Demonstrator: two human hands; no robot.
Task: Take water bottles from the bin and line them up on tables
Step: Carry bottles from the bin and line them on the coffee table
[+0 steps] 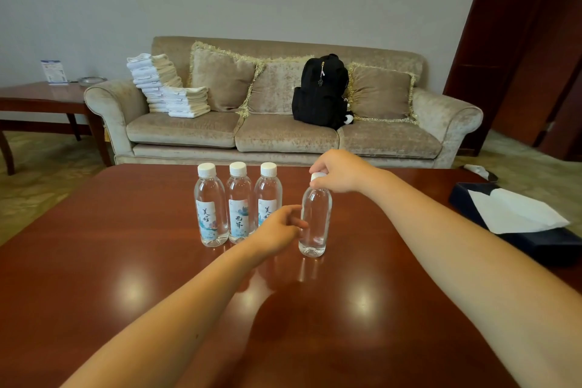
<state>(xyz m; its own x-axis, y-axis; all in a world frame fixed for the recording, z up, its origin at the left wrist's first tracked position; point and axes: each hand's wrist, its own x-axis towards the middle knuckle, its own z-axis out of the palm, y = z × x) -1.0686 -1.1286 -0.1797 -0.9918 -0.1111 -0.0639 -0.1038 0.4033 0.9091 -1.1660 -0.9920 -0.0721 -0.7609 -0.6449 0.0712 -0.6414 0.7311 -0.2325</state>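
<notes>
On a glossy reddish table (126, 246), my right hand (338, 172) pinches the cap (316, 176) of a bottle (315, 220), my loosely open left hand (277, 233) touches its side, three bottles (239, 205) just left, beige sofa (283, 132) beyond.

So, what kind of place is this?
Probably a hotel lounge or suite: a sofa with stacks of folded towels, and a polished wooden table with water bottles lined up.
</notes>
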